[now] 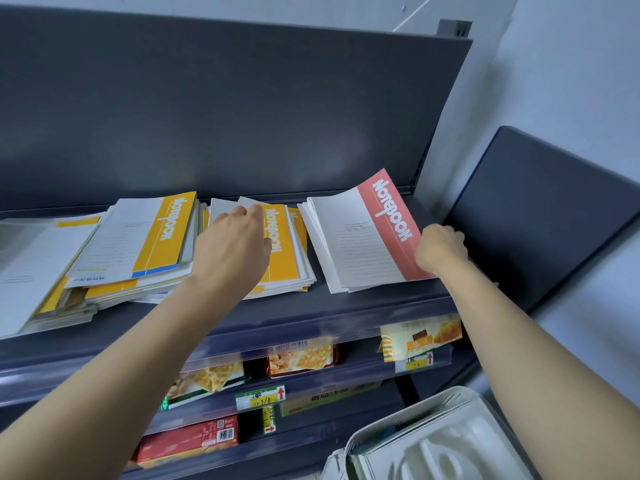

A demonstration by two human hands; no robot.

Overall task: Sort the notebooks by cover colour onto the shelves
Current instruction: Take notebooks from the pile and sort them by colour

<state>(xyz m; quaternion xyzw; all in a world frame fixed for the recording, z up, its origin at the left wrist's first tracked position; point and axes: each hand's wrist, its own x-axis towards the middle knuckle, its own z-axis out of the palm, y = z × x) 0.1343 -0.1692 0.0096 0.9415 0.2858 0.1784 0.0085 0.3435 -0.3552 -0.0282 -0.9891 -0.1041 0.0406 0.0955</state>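
On the dark top shelf (363, 306) lie piles of notebooks. A yellow-covered pile (152, 237) sits at the left and a second yellow pile (287, 251) in the middle. My left hand (235, 247) rests flat on that middle pile, fingers extended. At the right lies a small pile with a red-covered notebook (377, 233) on top, its right edge lifted. My right hand (440, 247) grips that red notebook at its lower right corner.
The lower shelves hold snack packets (301, 358) and red boxes (190, 441) behind price tags. A white basket (450, 441) with more notebooks stands at the bottom right. A dark side panel (540, 216) rises to the right of the shelf.
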